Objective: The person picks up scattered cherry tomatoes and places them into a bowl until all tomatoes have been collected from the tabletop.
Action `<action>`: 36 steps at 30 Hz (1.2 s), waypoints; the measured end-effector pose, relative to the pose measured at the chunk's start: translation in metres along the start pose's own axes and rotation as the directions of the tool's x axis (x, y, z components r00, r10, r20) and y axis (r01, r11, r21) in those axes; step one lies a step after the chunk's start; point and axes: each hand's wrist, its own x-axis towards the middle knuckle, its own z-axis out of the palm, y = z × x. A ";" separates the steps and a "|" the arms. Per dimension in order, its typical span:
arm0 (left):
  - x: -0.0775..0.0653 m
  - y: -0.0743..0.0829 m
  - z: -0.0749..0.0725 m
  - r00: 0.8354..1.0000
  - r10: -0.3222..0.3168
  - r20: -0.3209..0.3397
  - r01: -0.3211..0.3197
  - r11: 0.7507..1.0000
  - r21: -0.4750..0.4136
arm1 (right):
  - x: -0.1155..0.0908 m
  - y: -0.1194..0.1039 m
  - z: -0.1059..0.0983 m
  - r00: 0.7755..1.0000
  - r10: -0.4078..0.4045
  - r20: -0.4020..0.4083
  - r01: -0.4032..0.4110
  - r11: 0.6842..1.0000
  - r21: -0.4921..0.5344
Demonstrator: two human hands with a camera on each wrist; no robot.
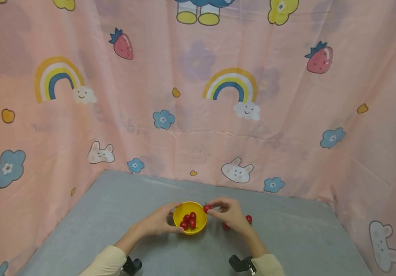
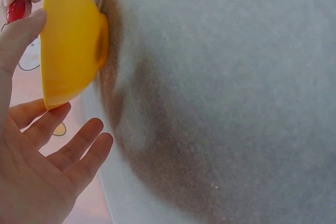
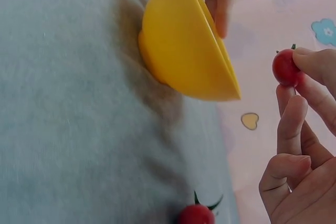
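Note:
A yellow bowl [image 1: 185, 208] holds several red cherry tomatoes [image 1: 192, 223]. At its left side my left hand [image 1: 160, 221] grips the rim, with the thumb on the near side and fingertips on the far side. In the left wrist view, two fingers of that hand stand free of the bowl [image 2: 73, 51]. My right hand [image 1: 230, 213] pinches a single cherry tomato [image 3: 285, 67] with a green stem between thumb and fingers. That tomato is just off the bowl's right rim, above the table.
Two loose cherry tomatoes lie right of the bowl, one partly hidden under the right hand [image 1: 225, 226] and one beyond the right wrist [image 1: 248, 219]. The grey tabletop [image 1: 298, 237] meets a pink patterned curtain [image 1: 198, 145] at the back and sides.

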 end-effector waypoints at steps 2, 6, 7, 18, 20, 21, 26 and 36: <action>0.000 0.000 0.000 1.000 -0.007 -0.003 0.007 1.000 0.003 | 0.003 0.006 0.003 1.000 0.001 0.004 -0.001 1.000 0.008; -0.001 0.001 -0.001 1.000 -0.004 -0.004 0.004 1.000 0.001 | 0.006 0.015 0.009 1.000 -0.007 0.011 0.007 1.000 0.026; -0.001 0.001 -0.001 1.000 0.000 -0.004 0.000 1.000 0.002 | 0.006 0.016 0.010 1.000 -0.015 0.014 0.014 0.999 0.032; -0.002 0.002 0.000 1.000 0.020 -0.003 -0.020 1.000 0.022 | 0.002 0.016 0.008 0.998 0.053 0.026 -0.054 0.998 0.036; -0.002 0.003 0.000 1.000 0.018 -0.005 -0.018 1.000 0.019 | 0.001 0.018 0.004 0.997 0.073 0.020 -0.074 0.997 0.032; -0.002 0.003 -0.001 1.000 0.018 -0.006 -0.018 1.000 0.017 | 0.000 0.018 0.002 0.997 0.075 0.017 -0.076 0.997 0.029; -0.002 0.003 -0.001 1.000 0.015 -0.010 -0.015 1.000 0.015 | -0.007 0.025 -0.011 0.997 0.081 0.002 -0.081 0.997 0.014; -0.002 0.003 -0.001 1.000 0.010 -0.005 -0.010 1.000 0.017 | -0.021 0.042 -0.043 0.998 0.059 -0.005 -0.060 0.997 -0.047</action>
